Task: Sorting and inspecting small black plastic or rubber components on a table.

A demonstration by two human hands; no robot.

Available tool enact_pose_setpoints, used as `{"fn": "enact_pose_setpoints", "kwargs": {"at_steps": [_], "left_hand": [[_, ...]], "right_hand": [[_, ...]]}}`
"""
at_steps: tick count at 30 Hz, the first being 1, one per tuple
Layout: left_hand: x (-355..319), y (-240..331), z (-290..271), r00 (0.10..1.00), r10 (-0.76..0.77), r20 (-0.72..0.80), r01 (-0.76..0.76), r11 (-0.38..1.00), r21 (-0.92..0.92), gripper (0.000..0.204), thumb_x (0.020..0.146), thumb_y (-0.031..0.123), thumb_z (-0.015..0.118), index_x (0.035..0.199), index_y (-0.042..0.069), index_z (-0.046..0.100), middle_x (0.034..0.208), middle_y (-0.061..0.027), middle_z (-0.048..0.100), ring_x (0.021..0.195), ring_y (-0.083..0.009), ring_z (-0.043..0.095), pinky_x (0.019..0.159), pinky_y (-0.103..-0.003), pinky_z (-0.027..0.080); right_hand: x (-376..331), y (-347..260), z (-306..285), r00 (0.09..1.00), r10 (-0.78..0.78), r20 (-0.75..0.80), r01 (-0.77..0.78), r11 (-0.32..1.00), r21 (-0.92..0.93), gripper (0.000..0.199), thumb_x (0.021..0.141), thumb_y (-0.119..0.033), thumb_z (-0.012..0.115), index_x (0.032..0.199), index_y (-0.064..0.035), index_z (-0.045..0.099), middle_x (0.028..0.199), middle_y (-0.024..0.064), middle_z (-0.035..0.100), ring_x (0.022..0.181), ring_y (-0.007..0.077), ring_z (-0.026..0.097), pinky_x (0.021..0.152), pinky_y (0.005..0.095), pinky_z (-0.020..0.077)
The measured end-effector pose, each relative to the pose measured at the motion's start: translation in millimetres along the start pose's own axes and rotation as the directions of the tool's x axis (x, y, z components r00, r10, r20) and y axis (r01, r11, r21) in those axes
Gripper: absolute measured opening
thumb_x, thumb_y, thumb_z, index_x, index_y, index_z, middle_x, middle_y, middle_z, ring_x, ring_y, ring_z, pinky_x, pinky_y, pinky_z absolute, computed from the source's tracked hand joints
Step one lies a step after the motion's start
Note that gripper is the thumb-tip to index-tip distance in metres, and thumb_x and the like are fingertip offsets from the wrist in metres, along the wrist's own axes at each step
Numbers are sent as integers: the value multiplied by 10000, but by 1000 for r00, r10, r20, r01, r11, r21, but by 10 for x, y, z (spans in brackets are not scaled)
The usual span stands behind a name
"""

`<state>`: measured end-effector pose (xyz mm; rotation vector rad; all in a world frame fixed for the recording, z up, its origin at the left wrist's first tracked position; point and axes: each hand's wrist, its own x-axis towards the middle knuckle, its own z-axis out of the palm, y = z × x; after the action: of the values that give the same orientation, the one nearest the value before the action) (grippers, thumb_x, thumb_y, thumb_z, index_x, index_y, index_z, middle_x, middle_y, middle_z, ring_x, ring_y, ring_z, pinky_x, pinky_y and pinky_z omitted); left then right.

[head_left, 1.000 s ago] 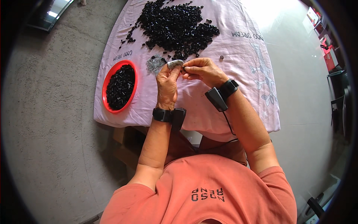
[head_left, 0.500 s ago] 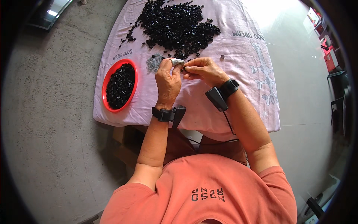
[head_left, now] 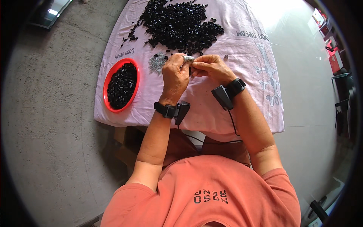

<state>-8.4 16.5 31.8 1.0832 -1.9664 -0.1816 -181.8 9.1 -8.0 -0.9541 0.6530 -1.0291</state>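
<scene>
My left hand [head_left: 176,77] and my right hand [head_left: 215,69] meet fingertip to fingertip over the near side of the black pile. A grey wrapping [head_left: 188,59] covers a fingertip of the left hand. Both hands are closed in a pinch. A small black piece [head_left: 190,71] shows between them, by the left thumb; its details are too small to tell. What the right fingertips grip is hidden. Just left of my left hand lies a heap of thin, clear-grey small pieces [head_left: 156,64]. Beyond the hands spreads a big pile of small black plastic pieces [head_left: 179,26].
A red round basin [head_left: 138,81] full of black pieces stands at the left of the pink cloth-covered table [head_left: 242,102]. One loose ring-like piece [head_left: 226,56] lies right of my hands. Black devices with cables are strapped to both wrists.
Both hands have shifted slightly to the right and a little farther away, still pinching together. The left wrist has turned somewhat. The pile and basin stay put.
</scene>
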Motion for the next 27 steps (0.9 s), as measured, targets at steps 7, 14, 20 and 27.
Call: {"fn": "enact_pose_setpoints", "kwargs": {"at_steps": [7,14,20,27], "left_hand": [[0,-109,-69,985,-175,-4,174,981,-85,113,878,31,662,981,30,709,897,-101,686,785,-199,660,690,-299,507],[-302,-151,-22,970,-205,128,198,978,66,87,805,64,697,883,26,695,782,-99,634,655,-216,633,628,-315,505],[-309,-10,82,963,-240,121,222,964,144,143,735,135,780,809,49,692,791,-85,643,694,-231,638,652,-347,508],[-325,-43,99,961,-210,181,170,962,212,154,706,125,760,815,63,671,815,-89,627,742,-272,635,681,-378,503]], "right_hand": [[-34,-126,-21,990,-37,-137,34,999,-26,199,933,-168,662,1039,-4,701,893,76,708,780,129,689,723,239,570],[13,-119,-106,973,-69,-219,79,996,36,191,934,-157,664,1062,-19,697,912,45,703,800,113,676,744,234,561],[38,-55,-180,969,-108,-223,125,990,65,218,929,-159,667,1080,-2,690,936,88,715,824,142,699,767,242,573],[20,-87,-130,974,-87,-211,104,992,69,184,927,-145,670,1060,-21,697,901,42,704,795,115,681,734,227,558]]}}
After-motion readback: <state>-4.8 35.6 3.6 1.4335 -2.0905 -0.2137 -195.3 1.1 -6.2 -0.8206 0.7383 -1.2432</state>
